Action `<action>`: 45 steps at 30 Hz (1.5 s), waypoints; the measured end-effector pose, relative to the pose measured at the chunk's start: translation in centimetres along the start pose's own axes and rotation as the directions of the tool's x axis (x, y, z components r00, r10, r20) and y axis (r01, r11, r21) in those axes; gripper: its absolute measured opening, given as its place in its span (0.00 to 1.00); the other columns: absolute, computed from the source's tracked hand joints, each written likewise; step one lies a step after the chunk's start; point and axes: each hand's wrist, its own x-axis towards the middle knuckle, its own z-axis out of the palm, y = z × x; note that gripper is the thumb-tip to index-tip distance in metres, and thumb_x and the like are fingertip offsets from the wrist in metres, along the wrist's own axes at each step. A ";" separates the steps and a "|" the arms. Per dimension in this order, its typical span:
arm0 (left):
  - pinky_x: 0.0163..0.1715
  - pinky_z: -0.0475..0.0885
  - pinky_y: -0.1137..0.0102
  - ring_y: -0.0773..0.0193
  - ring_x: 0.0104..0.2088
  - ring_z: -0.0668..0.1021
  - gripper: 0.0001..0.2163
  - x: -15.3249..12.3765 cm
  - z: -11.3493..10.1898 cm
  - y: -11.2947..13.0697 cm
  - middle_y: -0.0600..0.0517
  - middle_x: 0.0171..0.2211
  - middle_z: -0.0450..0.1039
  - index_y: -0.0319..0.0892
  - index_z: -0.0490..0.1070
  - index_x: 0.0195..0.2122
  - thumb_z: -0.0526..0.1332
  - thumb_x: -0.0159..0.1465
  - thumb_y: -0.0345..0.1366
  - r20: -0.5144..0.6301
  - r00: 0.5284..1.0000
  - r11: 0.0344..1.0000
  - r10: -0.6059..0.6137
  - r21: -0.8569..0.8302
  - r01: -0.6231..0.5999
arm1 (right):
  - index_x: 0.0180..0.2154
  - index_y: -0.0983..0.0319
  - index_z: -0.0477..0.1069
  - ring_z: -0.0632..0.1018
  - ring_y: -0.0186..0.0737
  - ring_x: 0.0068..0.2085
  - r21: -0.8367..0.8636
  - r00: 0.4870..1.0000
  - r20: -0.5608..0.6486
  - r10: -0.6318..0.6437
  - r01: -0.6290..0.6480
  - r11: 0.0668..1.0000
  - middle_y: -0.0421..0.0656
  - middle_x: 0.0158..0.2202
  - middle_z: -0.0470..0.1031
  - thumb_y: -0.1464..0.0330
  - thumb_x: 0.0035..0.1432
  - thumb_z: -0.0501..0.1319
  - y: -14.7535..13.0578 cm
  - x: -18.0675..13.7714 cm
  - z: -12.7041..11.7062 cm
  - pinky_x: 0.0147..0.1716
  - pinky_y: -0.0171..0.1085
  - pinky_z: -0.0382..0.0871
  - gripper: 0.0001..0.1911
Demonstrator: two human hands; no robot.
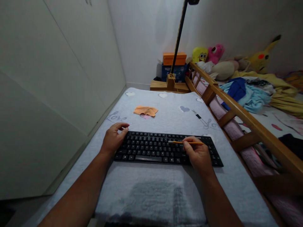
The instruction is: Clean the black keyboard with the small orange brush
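Note:
A black keyboard (151, 148) lies flat across the cloth-covered surface in front of me. My left hand (115, 137) is at its upper left corner, with bent fingers and the thumb against the keyboard's edge. Over the right part of the keys, my right hand (197, 153) pinches a thin paintbrush (176, 142) with an orange handle. The brush lies nearly level, its pale tip pointing left just over the keys. Whether the bristles touch them I cannot tell. Beyond the keyboard is a crumpled orange cloth (145, 110).
A slim tool with a black band, perhaps tweezers (200, 119), lies at the back right of the bedspread (151, 183). A wooden rail (251, 123) runs along the right, with clothes and plush toys behind it. White cabinet doors (59, 94) stand on the left.

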 end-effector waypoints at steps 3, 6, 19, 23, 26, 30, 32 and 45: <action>0.42 0.73 0.64 0.54 0.44 0.79 0.16 -0.1 0.0 0.1 0.48 0.44 0.81 0.43 0.81 0.43 0.59 0.63 0.46 -0.008 1.000 1.000 0.020 0.001 -0.020 | 0.29 0.60 0.75 0.74 0.38 0.26 -0.053 0.999 -0.017 -0.027 0.026 0.998 0.39 0.24 0.74 0.63 0.59 0.61 -0.2 0.0 0.1 0.27 0.35 0.65 0.10; 0.41 0.73 0.63 0.54 0.43 0.79 0.15 -0.3 0.1 0.3 0.48 0.44 0.81 0.43 0.80 0.43 0.59 0.64 0.45 -0.029 0.997 0.997 0.070 0.023 -0.070 | 0.27 0.59 0.73 0.72 0.38 0.24 -0.141 0.988 -0.134 -0.075 0.056 0.988 0.38 0.22 0.72 0.64 0.58 0.61 -0.3 -0.1 -0.1 0.26 0.36 0.65 0.09; 0.47 0.72 0.59 0.57 0.43 0.80 0.08 -4.4 0.4 8.7 0.49 0.40 0.81 0.45 0.79 0.43 0.60 0.70 0.34 0.117 0.800 0.805 0.588 0.012 -0.593 | 0.34 0.58 0.76 0.78 0.39 0.33 -0.008 0.949 -0.030 -0.315 0.315 0.949 0.41 0.31 0.77 0.70 0.64 0.62 -0.9 -0.7 1.0 0.35 0.37 0.71 0.06; 0.43 0.72 0.61 0.58 0.40 0.79 0.10 -6.7 1.5 10.9 0.47 0.42 0.81 0.44 0.77 0.49 0.59 0.70 0.30 0.159 0.686 0.693 0.710 0.017 -0.721 | 0.36 0.58 0.77 0.79 0.40 0.34 -0.004 0.910 0.070 -0.409 0.410 0.912 0.42 0.32 0.79 0.72 0.64 0.62 -1.3 -1.3 1.5 0.34 0.38 0.72 0.06; 0.43 0.71 0.59 0.56 0.41 0.79 0.11 -7.6 2.7 11.2 0.46 0.43 0.81 0.43 0.76 0.51 0.60 0.69 0.29 0.165 0.652 0.653 0.740 0.055 -0.755 | 0.37 0.58 0.77 0.79 0.40 0.33 0.033 0.881 0.103 -0.461 0.460 0.887 0.42 0.31 0.79 0.73 0.63 0.62 -1.8 -1.8 1.8 0.34 0.37 0.73 0.06; 0.41 0.70 0.59 0.56 0.39 0.78 0.08 -8.0 4.0 10.9 0.46 0.42 0.80 0.43 0.77 0.47 0.61 0.69 0.30 0.203 0.654 0.654 0.729 0.076 -0.753 | 0.38 0.57 0.77 0.80 0.40 0.33 0.063 0.870 0.123 -0.478 0.474 0.878 0.42 0.32 0.80 0.74 0.63 0.61 -2.2 -2.3 2.2 0.34 0.38 0.74 0.07; 0.40 0.70 0.59 0.57 0.38 0.77 0.07 -8.1 4.3 10.9 0.47 0.40 0.80 0.44 0.77 0.45 0.60 0.70 0.31 0.205 0.658 0.657 0.724 0.083 -0.749 | 0.39 0.57 0.76 0.80 0.41 0.33 0.070 0.862 0.128 -0.490 0.485 0.872 0.42 0.32 0.80 0.74 0.63 0.61 -2.3 -2.4 2.2 0.34 0.38 0.74 0.07; 0.40 0.74 0.64 0.60 0.38 0.80 0.08 -6.4 1.5 10.5 0.49 0.37 0.81 0.45 0.76 0.41 0.57 0.70 0.31 0.059 0.796 0.797 0.603 0.003 -0.604 | 0.45 0.56 0.77 0.80 0.41 0.34 -0.025 0.897 0.088 -0.433 0.437 0.899 0.44 0.39 0.81 0.70 0.60 0.66 -2.8 -1.4 -1.5 0.32 0.38 0.75 0.10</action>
